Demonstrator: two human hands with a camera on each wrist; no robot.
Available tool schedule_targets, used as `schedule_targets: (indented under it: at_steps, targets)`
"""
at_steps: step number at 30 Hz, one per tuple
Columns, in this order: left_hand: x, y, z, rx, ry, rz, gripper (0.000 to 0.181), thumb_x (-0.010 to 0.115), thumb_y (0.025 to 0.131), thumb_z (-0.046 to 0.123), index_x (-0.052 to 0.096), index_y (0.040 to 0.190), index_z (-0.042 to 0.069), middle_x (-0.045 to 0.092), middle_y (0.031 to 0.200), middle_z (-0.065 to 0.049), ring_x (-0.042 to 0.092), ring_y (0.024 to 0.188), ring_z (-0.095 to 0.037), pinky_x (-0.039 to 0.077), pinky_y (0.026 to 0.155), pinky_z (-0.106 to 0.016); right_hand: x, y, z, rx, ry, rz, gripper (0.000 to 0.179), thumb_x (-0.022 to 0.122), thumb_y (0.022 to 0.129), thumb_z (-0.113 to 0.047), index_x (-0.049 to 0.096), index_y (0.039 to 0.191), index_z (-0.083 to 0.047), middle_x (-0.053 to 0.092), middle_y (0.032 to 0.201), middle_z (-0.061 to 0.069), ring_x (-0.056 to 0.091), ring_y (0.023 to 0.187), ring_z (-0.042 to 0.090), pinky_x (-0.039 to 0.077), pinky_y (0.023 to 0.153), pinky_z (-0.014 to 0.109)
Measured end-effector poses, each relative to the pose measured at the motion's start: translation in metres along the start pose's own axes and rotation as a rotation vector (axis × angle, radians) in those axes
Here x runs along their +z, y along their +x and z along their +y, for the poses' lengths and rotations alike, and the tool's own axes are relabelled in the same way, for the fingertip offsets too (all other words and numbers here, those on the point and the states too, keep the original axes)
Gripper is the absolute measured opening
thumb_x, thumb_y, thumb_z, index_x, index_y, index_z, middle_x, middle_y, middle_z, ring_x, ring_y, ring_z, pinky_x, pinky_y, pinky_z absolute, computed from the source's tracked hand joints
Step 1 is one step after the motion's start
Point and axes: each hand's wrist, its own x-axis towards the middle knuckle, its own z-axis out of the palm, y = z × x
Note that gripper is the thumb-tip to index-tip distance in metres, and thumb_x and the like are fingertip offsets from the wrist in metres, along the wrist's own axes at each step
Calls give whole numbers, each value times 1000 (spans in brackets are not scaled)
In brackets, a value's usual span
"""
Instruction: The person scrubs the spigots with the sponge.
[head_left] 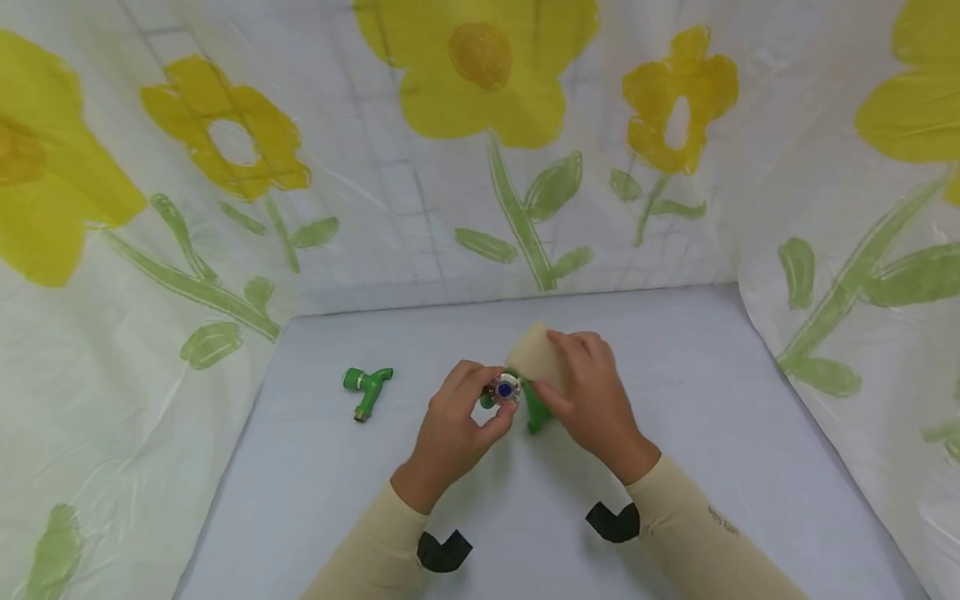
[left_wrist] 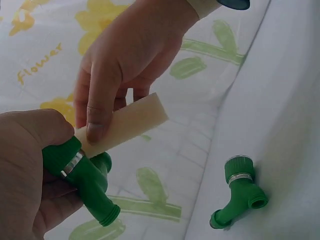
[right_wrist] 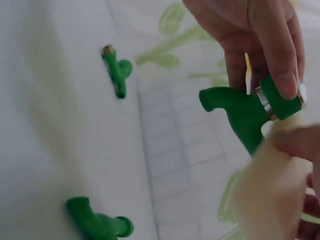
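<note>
My left hand (head_left: 453, 421) grips a green tap (left_wrist: 82, 180) by its ribbed knob, fingers on one side and thumb on the other. The knob's silver top with a blue centre faces up in the head view. My right hand (head_left: 596, 396) pinches a cream sponge (left_wrist: 130, 122), a flat rectangular block, right at the tap's body beside the knob. Below my right hand, a second green tap (head_left: 536, 410) lies on the table, partly covered in the head view. Farther left lies a third green tap (head_left: 369, 390) with a brass threaded end.
The pale table (head_left: 300, 508) reaches back to a white curtain (head_left: 360, 225) with painted yellow flowers, which also hangs along both sides. A dark strap piece (head_left: 444, 552) sits at the left wrist, and another dark strap piece (head_left: 615, 522) at the right.
</note>
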Motion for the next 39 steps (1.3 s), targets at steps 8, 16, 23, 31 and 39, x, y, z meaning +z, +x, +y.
schedule_targets:
  at_steps: [8, 16, 23, 31, 39]
  targets:
    - [0, -1, -4, -127, -216, 61, 40, 86, 90, -6, 71, 126, 3, 65, 110, -8, 72, 103, -24, 64, 85, -32, -2, -3, -2, 53, 89, -11, 68, 93, 89, -14, 60, 146, 3, 57, 128, 21, 55, 115, 38, 56, 84, 56]
    - [-11, 2, -1, -542, -651, 77, 27, 80, 100, 1, 70, 125, -1, 68, 118, -14, 71, 107, -27, 64, 87, -39, -3, -3, -5, 82, 219, 9, 67, 90, 92, -11, 58, 149, 2, 56, 132, 19, 55, 119, 33, 55, 91, 55]
    - [-18, 11, -1, -832, -1022, 225, 21, 68, 108, 5, 67, 125, -8, 70, 114, -16, 73, 99, -20, 64, 90, -41, -4, -8, -17, -79, 308, -27, 69, 91, 88, -9, 58, 149, -2, 55, 134, 15, 54, 124, 30, 56, 91, 57]
    - [-12, 7, -6, -843, -1200, 204, 40, 64, 110, 8, 59, 144, -13, 71, 109, -13, 75, 95, -21, 64, 89, -40, -2, -6, -1, -24, 249, 66, 70, 88, 90, -6, 55, 151, 3, 53, 134, 21, 53, 123, 33, 53, 95, 55]
    - [-12, 2, -10, -825, -1288, 143, 28, 56, 116, 16, 72, 130, -2, 70, 116, -14, 74, 97, -21, 64, 86, -36, -11, -5, 2, -50, 287, 51, 73, 87, 87, 3, 55, 152, 0, 55, 136, 18, 52, 125, 33, 52, 95, 55]
